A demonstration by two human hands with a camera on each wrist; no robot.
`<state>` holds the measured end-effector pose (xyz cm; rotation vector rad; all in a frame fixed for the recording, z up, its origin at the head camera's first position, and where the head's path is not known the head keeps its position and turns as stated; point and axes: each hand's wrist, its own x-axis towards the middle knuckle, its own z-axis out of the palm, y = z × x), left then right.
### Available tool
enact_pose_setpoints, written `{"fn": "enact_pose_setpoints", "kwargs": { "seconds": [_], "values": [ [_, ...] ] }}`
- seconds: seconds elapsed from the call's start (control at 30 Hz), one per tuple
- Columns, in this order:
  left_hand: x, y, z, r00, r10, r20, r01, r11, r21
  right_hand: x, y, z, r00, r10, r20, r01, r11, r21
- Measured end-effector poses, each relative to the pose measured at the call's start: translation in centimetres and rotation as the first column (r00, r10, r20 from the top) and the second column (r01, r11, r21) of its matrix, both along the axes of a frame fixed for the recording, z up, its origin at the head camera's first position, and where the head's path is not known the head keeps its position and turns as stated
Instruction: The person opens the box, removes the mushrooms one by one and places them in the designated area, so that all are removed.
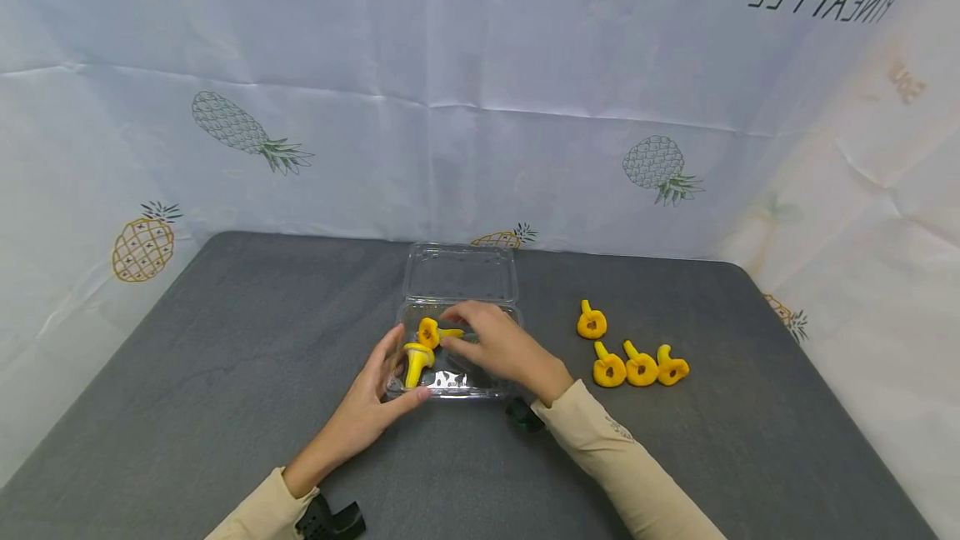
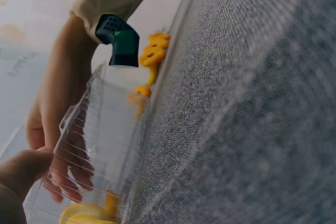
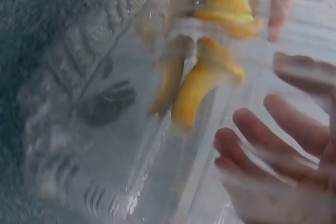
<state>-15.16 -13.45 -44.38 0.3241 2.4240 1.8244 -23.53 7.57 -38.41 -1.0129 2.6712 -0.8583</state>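
A clear plastic clamshell container (image 1: 472, 395) lies on the table with its lid swung back. Its left front corner is held by my left hand (image 1: 366, 403), fingers along the left wall and thumb at the front rim. Two yellow toy-like mushrooms are in the left part of the tray: one (image 1: 417, 367) near the front, the other (image 1: 429, 332) behind it. Over the tray, my right hand (image 1: 497, 343) has its fingers loosely bent beside the rear mushroom's stem. In the right wrist view, a gap shows between those fingers (image 3: 247, 124) and the mushroom (image 3: 197, 95).
Several more yellow mushrooms (image 1: 641, 368) lie on the grey table (image 1: 750, 440) right of the container, one (image 1: 592, 321) behind the front row. The raised lid (image 1: 461, 275) stretches toward the pineapple-print curtain (image 1: 480, 165). Each wrist carries a dark camera mount.
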Motion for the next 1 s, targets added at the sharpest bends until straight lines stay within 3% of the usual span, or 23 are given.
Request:
{"fn": "enact_pose_setpoints", "kwargs": {
  "seconds": [0.37,1.0],
  "values": [
    [0.0,0.0,0.0,1.0,0.011,0.004,-0.011,1.0,-0.002,-0.1,-1.3,-0.6,0.999,-0.043,0.004,0.043,0.998,0.044],
    [0.0,0.1,0.1,1.0,0.011,0.011,-0.011,1.0,0.004,-0.2,-1.8,-1.2,0.999,-0.018,-0.026,0.022,0.99,0.14]
  ]
}}
